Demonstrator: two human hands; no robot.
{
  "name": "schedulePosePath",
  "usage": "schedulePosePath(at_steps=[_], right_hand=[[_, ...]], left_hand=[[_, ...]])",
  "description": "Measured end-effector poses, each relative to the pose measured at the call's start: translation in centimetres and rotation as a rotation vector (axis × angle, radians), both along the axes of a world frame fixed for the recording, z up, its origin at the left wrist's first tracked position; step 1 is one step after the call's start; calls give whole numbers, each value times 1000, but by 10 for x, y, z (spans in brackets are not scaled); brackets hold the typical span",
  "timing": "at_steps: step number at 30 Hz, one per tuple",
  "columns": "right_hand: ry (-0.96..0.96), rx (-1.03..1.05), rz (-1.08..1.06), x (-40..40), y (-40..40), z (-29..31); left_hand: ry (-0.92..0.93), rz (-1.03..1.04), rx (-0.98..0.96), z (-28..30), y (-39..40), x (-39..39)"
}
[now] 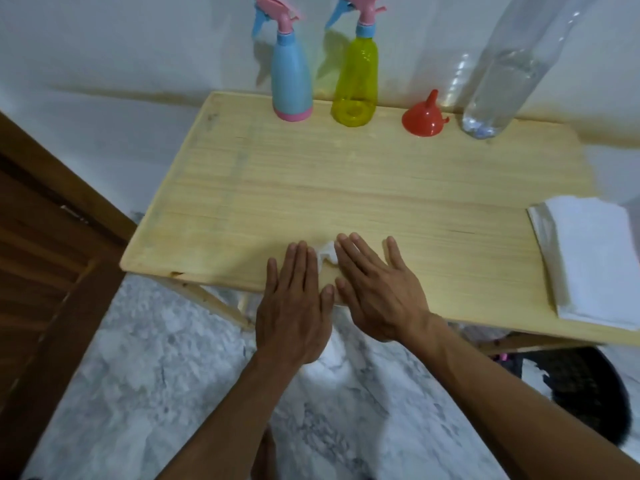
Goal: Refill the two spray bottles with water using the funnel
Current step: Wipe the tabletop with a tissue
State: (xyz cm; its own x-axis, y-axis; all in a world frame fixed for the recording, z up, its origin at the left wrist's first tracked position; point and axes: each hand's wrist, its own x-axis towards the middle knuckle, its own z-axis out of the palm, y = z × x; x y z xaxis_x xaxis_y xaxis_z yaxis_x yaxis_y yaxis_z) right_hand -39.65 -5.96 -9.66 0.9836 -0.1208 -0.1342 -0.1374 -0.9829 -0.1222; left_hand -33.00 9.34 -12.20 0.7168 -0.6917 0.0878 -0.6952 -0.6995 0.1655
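Observation:
A blue spray bottle (292, 77) with a pink base and a yellow see-through spray bottle (356, 79) stand side by side at the back of the wooden table (346, 188). To their right a red funnel (425, 116) sits mouth down, and a tall clear water bottle (502, 81) stands beside it. At the front edge my left hand (294, 299) and my right hand (375, 289) lie flat with straight fingers, pressing on a small white tissue (327, 254) that peeks out between them.
A folded stack of white paper napkins (595, 261) lies on the table's right end. A white wall runs behind the table. A brown wooden door frame (52, 237) stands at the left, marble floor lies below, and a dark bin (581, 386) sits under the right side.

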Motion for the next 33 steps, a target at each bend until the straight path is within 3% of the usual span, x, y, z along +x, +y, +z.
schedulePosePath(at_steps=[9, 19, 25, 33], right_hand=[[-1, -10, -144, -93, -85, 2], [29, 58, -456, -144, -76, 0], [-108, 95, -576, -147, -38, -10], [-433, -64, -546, -155, -31, -43]], left_hand=[[25, -133, -11, 2, -83, -62], [24, -429, 53, 4, -110, -79], [-10, -575, 31, -1, -88, -61], [20, -594, -220, -12, -67, -46]])
